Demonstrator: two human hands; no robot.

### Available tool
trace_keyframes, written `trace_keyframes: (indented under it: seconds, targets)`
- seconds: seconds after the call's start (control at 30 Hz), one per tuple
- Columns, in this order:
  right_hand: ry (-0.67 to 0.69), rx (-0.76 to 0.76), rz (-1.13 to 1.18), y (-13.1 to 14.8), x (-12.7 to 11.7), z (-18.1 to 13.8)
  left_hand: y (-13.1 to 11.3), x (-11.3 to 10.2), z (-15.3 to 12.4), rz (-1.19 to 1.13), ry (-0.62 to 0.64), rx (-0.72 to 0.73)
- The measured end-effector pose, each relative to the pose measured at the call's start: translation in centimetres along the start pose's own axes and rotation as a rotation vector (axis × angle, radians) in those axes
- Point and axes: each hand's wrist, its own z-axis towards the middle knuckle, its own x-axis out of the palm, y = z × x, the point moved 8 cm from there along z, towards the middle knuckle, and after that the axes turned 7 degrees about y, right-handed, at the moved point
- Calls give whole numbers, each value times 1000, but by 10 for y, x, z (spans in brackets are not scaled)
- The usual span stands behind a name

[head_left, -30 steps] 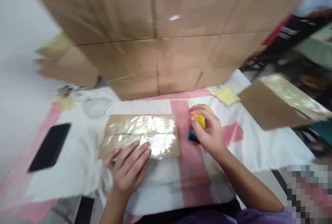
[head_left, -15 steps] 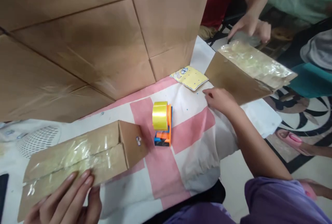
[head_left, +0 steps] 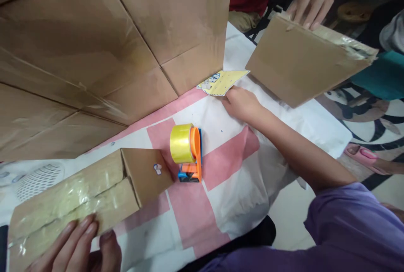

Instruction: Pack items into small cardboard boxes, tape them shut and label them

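Note:
My left hand (head_left: 75, 246) grips the near side of a taped cardboard box (head_left: 104, 196) at lower left, fingers on its top and the thumb by the near edge. Clear shiny tape runs along the box's seam, and a small sticker shows on its end. Past the table's middle, my right hand (head_left: 241, 103) pinches the near edge of a yellow printed paper (head_left: 225, 82) with a cartoon picture. That edge looks lifted and bent; my fingertips are partly hidden beneath it. Between my hands stands an orange and blue tape dispenser (head_left: 196, 154) with a yellowish tape roll (head_left: 181, 143).
Tall stacked cartons (head_left: 135, 53) rise along the far left of the table. At the right, a co-worker's hand (head_left: 311, 5) holds another cardboard box (head_left: 303, 62) from above, tilted. A white perforated basket or tray (head_left: 39, 181) lies at far left on the pink-and-white cloth (head_left: 189, 204).
My right hand has moved left onto the yellow paper and taken its edge, tilting it up. The co-worker's box has turned, with a hand now on its top. My left hand stays on its box.

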Motion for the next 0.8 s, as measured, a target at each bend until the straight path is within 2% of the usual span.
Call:
trace_keyframes:
  seconds: [0.07, 0.13, 0.2, 0.33, 0.47, 0.57, 0.63, 0.7, 0.73, 0.8]
  targets:
    - [87, -32, -8, 13, 6, -14, -21, -13, -1, 126, -176, 125]
    - [141, -65, 6, 27, 6, -25, -32, -13, -2, 193, -203, 156]
    - [102, -95, 21, 36, -4, -24, -34, -12, -1, 204, -203, 131]
    - [-81, -76, -55, 27, -21, 20, -35, -10, -2, 197, -212, 101]
    - [-53, -248, -207, 16, -6, 72, -37, -9, -1, 218, -207, 98]
    - [-76, -322, -206, 13, 0, 84, -38, -6, 0, 223, -192, 115]
    - [-170, -316, -66, 14, -8, 78, -39, -7, 0, 228, -197, 133]
    - [-264, -286, 233, 17, -19, 60, -40, -8, 1, 239, -197, 138]
    - [-280, -273, 429, 20, -22, 47, -40, -8, 2, 238, -190, 135]
    - [-221, -273, 836, 36, -20, 13, -42, -10, 4, 218, -163, 116]
